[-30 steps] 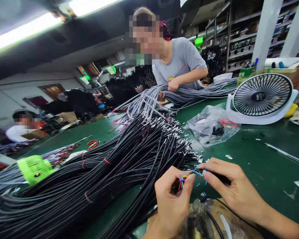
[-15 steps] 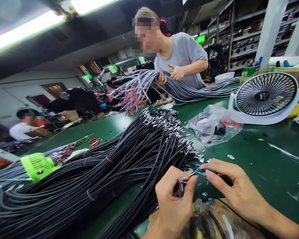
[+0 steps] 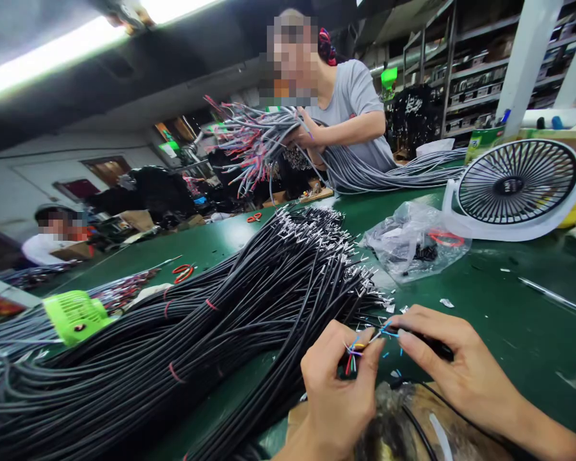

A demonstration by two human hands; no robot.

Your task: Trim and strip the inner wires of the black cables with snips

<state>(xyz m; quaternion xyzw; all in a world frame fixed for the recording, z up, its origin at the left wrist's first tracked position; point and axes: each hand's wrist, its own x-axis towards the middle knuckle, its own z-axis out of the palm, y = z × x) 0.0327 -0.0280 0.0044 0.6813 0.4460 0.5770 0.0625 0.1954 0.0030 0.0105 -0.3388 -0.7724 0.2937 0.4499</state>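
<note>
The left hand (image 3: 340, 381) pinches thin coloured wires (image 3: 353, 353) between thumb and finger, their ends splaying downward. The right hand (image 3: 456, 362) nips blue strands (image 3: 388, 331); the span between both grips runs crosswise. Slender black cables (image 3: 249, 307) crowd beyond the left grip, smooth green tabletop (image 3: 513, 326) right of the other.

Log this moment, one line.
left hand: holding multicolored wires | right hand: at blue wires | black cables: on green table | co-worker: holding gray cables
</note>
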